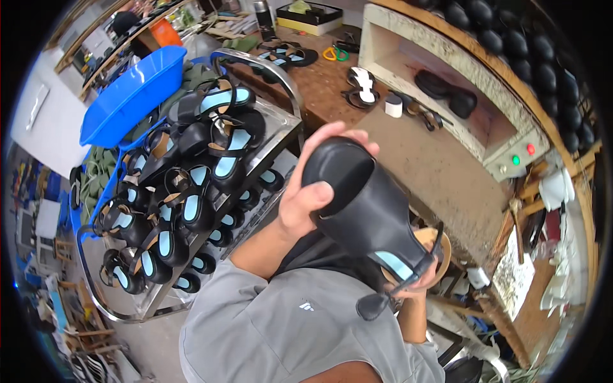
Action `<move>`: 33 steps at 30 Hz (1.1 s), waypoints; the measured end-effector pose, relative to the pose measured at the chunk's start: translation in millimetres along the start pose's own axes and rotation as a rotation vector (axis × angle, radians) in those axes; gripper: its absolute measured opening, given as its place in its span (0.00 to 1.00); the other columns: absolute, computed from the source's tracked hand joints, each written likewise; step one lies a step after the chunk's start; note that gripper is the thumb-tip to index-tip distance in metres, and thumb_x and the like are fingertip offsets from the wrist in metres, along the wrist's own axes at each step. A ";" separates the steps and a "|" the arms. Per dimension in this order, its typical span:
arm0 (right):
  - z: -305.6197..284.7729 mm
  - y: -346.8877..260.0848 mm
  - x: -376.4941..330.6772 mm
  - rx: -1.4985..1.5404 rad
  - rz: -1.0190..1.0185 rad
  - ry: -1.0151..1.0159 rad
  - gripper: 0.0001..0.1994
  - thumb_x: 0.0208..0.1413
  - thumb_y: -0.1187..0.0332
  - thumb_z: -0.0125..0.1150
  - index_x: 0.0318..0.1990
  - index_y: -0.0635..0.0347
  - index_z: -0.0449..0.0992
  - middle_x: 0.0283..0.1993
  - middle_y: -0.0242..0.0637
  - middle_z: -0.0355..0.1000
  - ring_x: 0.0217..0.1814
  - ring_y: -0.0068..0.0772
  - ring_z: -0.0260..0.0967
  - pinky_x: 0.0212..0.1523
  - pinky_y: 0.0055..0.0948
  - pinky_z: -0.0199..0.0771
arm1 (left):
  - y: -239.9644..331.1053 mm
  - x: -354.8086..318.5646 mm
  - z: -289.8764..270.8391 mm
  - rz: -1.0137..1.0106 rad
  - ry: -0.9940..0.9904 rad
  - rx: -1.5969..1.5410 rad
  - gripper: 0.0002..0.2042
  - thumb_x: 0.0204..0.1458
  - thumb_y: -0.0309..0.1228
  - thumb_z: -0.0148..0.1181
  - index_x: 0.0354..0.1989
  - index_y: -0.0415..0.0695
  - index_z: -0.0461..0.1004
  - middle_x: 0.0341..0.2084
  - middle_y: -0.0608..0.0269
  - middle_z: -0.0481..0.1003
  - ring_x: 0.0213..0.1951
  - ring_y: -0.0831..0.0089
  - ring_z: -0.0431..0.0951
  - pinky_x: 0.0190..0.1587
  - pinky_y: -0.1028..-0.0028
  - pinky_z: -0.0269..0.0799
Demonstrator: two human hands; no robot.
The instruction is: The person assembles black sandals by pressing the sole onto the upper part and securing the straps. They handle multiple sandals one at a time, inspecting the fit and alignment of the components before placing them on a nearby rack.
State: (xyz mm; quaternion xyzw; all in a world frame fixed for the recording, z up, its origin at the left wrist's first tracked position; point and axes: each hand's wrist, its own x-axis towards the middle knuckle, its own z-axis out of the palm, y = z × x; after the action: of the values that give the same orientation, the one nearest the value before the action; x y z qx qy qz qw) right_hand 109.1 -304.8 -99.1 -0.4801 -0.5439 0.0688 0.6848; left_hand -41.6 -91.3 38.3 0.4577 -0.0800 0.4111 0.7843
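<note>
Up close in front of me is a black sandal [377, 210], tilted, with a wide black upper and a light blue patch on its insole near the lower end. My left hand [313, 185] is closed round its rounded upper end, thumb over the edge and fingers behind. At the lower end, my right hand [418, 281] grips the sandal by the strap area; the sandal partly hides its fingers. A dark teardrop-shaped piece [372, 306] hangs there beside the grey shirt. Behind my right hand shows a tan, round-edged thing [442, 252], partly covered.
To the left stands a metal rack [297, 105] heaped with black sandals [172, 246]. A blue basin [134, 96] tilts above them. On the brown workbench [440, 179] lie scissors [335, 54], a white-and-black sandal [363, 86] and a white cup-like container [393, 105], before an open-fronted heater-like box [447, 83].
</note>
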 end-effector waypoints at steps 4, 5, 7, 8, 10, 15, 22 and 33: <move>12.1 -20.0 4.7 -0.055 -0.020 -0.013 0.49 0.27 0.55 0.79 0.61 0.59 0.59 0.55 0.56 0.63 0.56 0.56 0.64 0.53 0.50 0.66 | 7.2 -7.3 -3.6 -0.036 0.077 0.044 0.33 0.46 0.35 0.54 0.62 0.39 0.53 0.55 0.44 0.61 0.58 0.50 0.66 0.59 0.53 0.64; 16.3 -24.9 6.2 -0.065 -0.040 -0.016 0.48 0.29 0.56 0.78 0.60 0.62 0.59 0.55 0.56 0.64 0.56 0.56 0.64 0.54 0.50 0.66 | 5.2 -8.1 -9.1 -0.059 0.091 0.002 0.32 0.46 0.35 0.53 0.62 0.39 0.53 0.55 0.44 0.62 0.58 0.50 0.66 0.58 0.53 0.65; 20.6 -30.4 11.7 -0.376 -0.124 -0.059 0.49 0.27 0.56 0.80 0.59 0.66 0.60 0.55 0.57 0.63 0.56 0.55 0.64 0.55 0.50 0.64 | -1.2 -4.0 -28.9 -0.094 0.107 -0.066 0.31 0.47 0.35 0.52 0.61 0.39 0.54 0.54 0.44 0.63 0.57 0.51 0.66 0.58 0.53 0.65; 9.4 -24.6 14.7 -0.319 0.005 -0.212 0.53 0.22 0.55 0.82 0.60 0.66 0.59 0.56 0.58 0.62 0.57 0.56 0.63 0.57 0.49 0.62 | -9.6 -2.7 -42.8 -0.129 0.164 -0.181 0.28 0.48 0.34 0.50 0.60 0.39 0.56 0.53 0.45 0.64 0.57 0.51 0.66 0.57 0.52 0.67; 7.9 -18.9 32.3 -0.210 0.096 -0.317 0.54 0.19 0.54 0.84 0.59 0.67 0.60 0.56 0.58 0.62 0.58 0.56 0.63 0.58 0.48 0.61 | -34.6 4.6 -69.5 -0.241 0.272 -0.328 0.24 0.53 0.37 0.50 0.58 0.41 0.62 0.51 0.48 0.69 0.53 0.55 0.70 0.55 0.56 0.68; 42.8 15.1 95.5 -0.186 0.131 -0.211 0.41 0.27 0.61 0.79 0.54 0.66 0.67 0.55 0.50 0.65 0.57 0.44 0.65 0.59 0.40 0.62 | -57.1 41.0 -96.3 -0.274 0.376 -0.490 0.32 0.57 0.59 0.41 0.53 0.40 0.68 0.50 0.54 0.73 0.50 0.61 0.73 0.56 0.60 0.66; 162.7 127.0 291.6 0.062 0.290 -0.129 0.35 0.42 0.67 0.74 0.57 0.67 0.63 0.49 0.42 0.70 0.49 0.30 0.68 0.52 0.31 0.68 | -173.0 -72.8 -200.8 -0.953 0.638 -0.201 0.21 0.57 0.46 0.54 0.48 0.41 0.70 0.44 0.55 0.73 0.44 0.62 0.77 0.50 0.63 0.73; 301.9 287.3 461.9 -0.362 0.425 -0.191 0.41 0.44 0.47 0.67 0.58 0.73 0.62 0.53 0.60 0.68 0.56 0.55 0.67 0.57 0.41 0.66 | -185.9 -107.3 -225.7 -1.064 0.762 -0.182 0.15 0.57 0.38 0.56 0.47 0.42 0.69 0.41 0.57 0.74 0.41 0.66 0.77 0.47 0.67 0.74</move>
State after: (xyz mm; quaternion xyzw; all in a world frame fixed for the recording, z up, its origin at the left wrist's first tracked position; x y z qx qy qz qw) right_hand 171.4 308.0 -11.9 -0.6888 -0.4967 0.1575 0.5040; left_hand -34.3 -20.8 -265.0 0.1893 0.4057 0.0924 0.8894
